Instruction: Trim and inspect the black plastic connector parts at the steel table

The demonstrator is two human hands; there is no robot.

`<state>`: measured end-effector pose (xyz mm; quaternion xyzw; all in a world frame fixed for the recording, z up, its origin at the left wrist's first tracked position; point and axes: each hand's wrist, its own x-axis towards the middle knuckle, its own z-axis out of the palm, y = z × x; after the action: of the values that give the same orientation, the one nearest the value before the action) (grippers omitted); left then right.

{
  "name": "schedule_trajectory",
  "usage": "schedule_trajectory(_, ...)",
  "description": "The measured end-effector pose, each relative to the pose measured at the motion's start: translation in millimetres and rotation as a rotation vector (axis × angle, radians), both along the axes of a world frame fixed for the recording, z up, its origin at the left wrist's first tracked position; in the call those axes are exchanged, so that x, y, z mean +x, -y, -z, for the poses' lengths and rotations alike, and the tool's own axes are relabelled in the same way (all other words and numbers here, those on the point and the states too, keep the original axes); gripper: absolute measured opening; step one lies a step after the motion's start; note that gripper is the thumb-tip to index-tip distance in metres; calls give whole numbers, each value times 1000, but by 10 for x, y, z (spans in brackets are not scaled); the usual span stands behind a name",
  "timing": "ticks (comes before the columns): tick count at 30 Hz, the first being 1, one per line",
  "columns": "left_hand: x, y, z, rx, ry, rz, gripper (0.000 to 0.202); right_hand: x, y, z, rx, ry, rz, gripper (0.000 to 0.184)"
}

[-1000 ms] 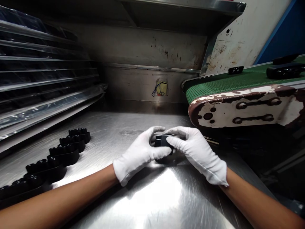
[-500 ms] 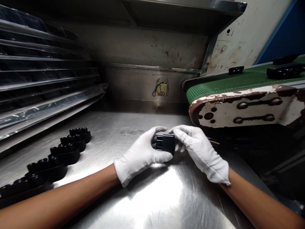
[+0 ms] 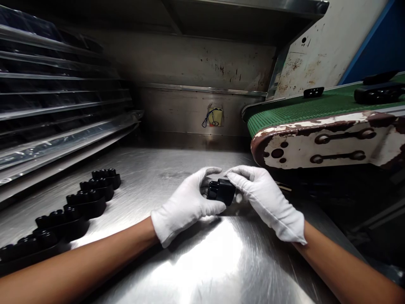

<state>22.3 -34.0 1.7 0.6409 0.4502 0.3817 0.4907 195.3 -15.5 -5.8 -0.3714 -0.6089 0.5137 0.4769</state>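
A small black plastic part (image 3: 225,192), with a smooth boxy body and rounded prongs on its left side, is held above the metal table. My left hand (image 3: 194,198), in a white glove, curls around the pronged side, thumb below and fingers above. At the part's upper right corner, my gloved right hand (image 3: 257,192) is closed, with thumb and forefinger pinched against the edge. Its other fingers are partly hidden behind the part. On the left, a slanting row of similar black parts (image 3: 87,202) stands on the table with knobs upward.
Stacked clear plastic trays (image 3: 63,126) with dark contents rise at the left. A green conveyor belt (image 3: 284,114) with a chipped metal frame (image 3: 300,145) juts in from the right, carrying black pieces (image 3: 313,92). Overhead is a metal shelf (image 3: 240,17). The steel tabletop (image 3: 152,270) reflects bright light.
The black part has turned and tilted slightly in my hands, so its boxy end now slants and shows its top edge. Both hands stay almost in place.
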Motion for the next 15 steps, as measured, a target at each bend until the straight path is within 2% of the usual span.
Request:
schedule_trajectory(6,2,12,-24,-146,51,17,53,11,49,-41,-40,50,-24,28)
schedule_trajectory(10,-6,19,-33,-198,83,53,49,-5,68,-33,-119,51,-121,17)
schedule_trajectory(15,-1,18,-17,-160,123,43,61,-2,8,38,-152,90,-75,21)
